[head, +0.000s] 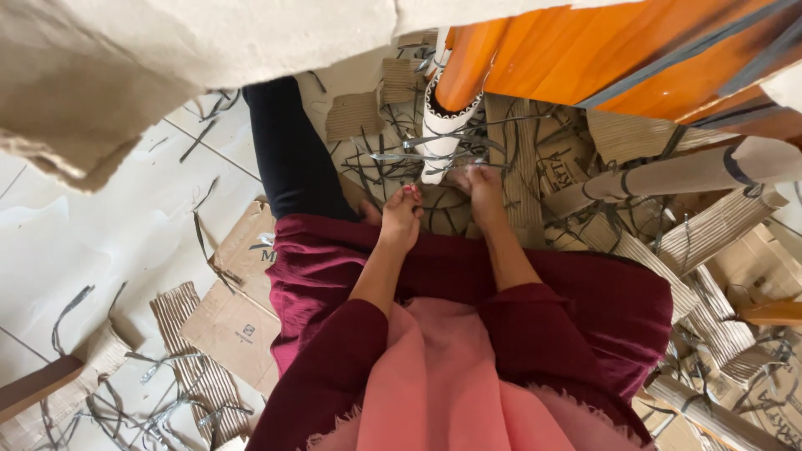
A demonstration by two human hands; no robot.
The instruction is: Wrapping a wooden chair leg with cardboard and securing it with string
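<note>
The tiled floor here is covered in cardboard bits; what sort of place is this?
Probably a small workshop or home workspace where cardboard is cut up. Torn corrugated brown cardboard sheets and thin grey strips litter the white tiled floor, and a long brown cardboard tube lies among them.

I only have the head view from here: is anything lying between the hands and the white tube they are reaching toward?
Partly. A tangle of grey straps lies across the white tube, which stands just ahead of the right hand. The left hand is lower, over the maroon skirt. Nothing else visible stands between.
</note>
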